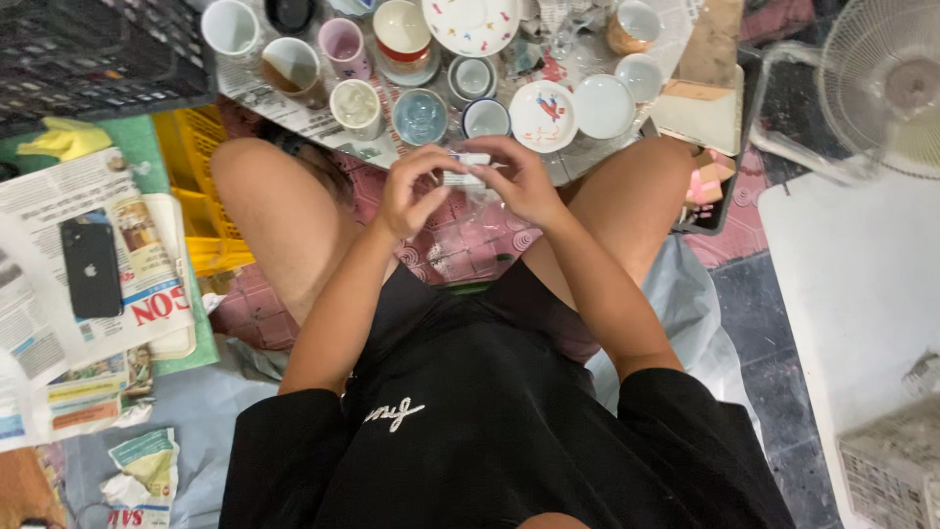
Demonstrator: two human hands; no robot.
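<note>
Both hands, left hand (416, 191) and right hand (519, 181), pinch a small white flat packet (468, 172) near the ceramic cups (421, 116). Looks light, thin, flimsy; best held at its edges.

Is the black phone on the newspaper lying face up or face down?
Face down. The black phone shows its plain back and camera corner, no screen, flat on the newspaper.

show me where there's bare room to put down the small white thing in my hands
The white board on the right, below the fan, is mostly bare. Some tiled floor shows between the knees, under the left hand and right hand. The cups and saucers ahead are tightly packed; the newspapers on the left hold a phone.
</note>
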